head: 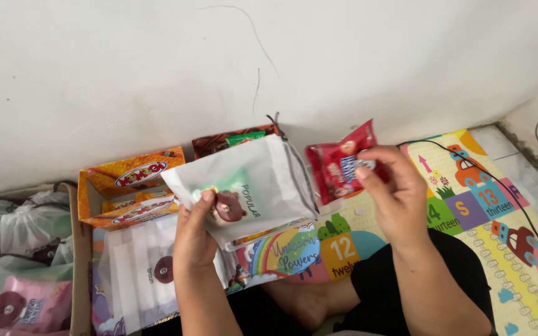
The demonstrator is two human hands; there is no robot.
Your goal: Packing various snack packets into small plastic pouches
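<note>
Left hand (195,233) pinches the near edge of a white drawstring pouch (250,186), thumb on top, fingers under; pouch is held up in the air, tilted, opening toward the far right, with a green packet faintly showing through the fabric and a brown bear face printed by the thumb. Right hand (396,196) grips a red snack packet (339,165) between thumb and fingertips, just right of the pouch mouth, close to it; cannot tell if they touch. Pouch's grey drawstring (294,163) hangs along its right edge. Behind the pouch, a brown snack packet (231,140) leans at the wall. Left of the pouch, an orange carton (129,186) of snacks lies open. Under the left forearm, a stack of flat white pouches (138,267). Far left, a cardboard box (82,261) holds filled pouches. Floor is covered by a colourful play mat (499,249) with a black cable (505,193) across it, right side.
</note>
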